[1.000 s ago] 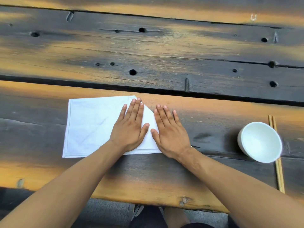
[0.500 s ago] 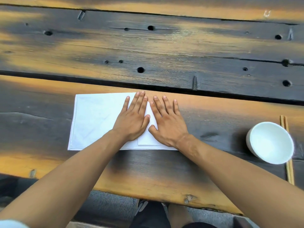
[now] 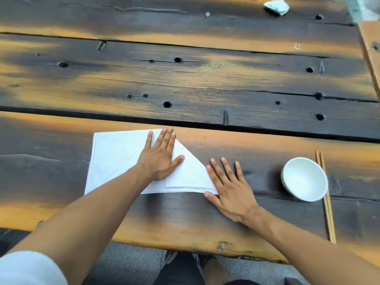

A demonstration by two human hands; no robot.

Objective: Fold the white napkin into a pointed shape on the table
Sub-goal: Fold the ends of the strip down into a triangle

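The white napkin (image 3: pixel 117 161) lies flat on the near plank of the wooden bench (image 3: pixel 185 83), close to the front edge. Its right end is folded over on a slant, so that side now runs as a diagonal edge from the far edge down to a sharp corner at the near right. The left end is square, not yet folded.

The left hand (image 3: pixel 159 159) is spread flat, palm down, on the folded flap, fingers straight and pointing away from the person, pinning the cloth without gripping it. The right hand (image 3: pixel 228 188) is also flat and open, fingers spread. Most of it rests on the bare wood just beside the diagonal edge, with the thumb touching the near right corner of the napkin. It holds nothing.

To me this looks like the first corner fold being pressed down. I'd judge the task is partway along, with only one side shaped. The next move probably calls for taking up the far left corner and bringing it over to mirror this fold, while one palm keeps the crease from springing open.

A white bowl (image 3: pixel 305 178) stands well to the right, with chopsticks (image 3: pixel 327 200) just beyond it.
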